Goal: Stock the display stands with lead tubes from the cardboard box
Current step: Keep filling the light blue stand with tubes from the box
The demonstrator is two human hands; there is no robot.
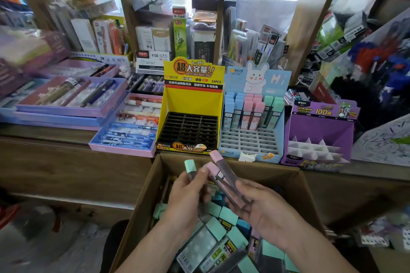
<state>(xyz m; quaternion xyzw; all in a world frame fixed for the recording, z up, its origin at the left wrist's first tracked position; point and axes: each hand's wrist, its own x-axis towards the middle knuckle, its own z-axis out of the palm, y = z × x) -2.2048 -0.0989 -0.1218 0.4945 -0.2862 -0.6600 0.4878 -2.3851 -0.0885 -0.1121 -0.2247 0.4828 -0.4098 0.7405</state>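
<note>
An open cardboard box (142,201) below the counter holds several lead tubes (224,224) with mint, blue and pink caps. My left hand (188,197) grips a mint-capped tube (190,167) above the box. My right hand (264,208) holds two pink-capped tubes (221,169), tilted up to the left. On the counter stand a yellow display stand (193,104) with an empty black grid, a blue rabbit stand (253,139) with tubes in its back rows, and a purple stand (319,131) with empty white dividers.
Pen trays (73,99) and a pink-edged pen box (126,131) lie on the counter left of the stands. Shelves behind are packed with stationery. A wooden counter front (66,170) runs left of the box.
</note>
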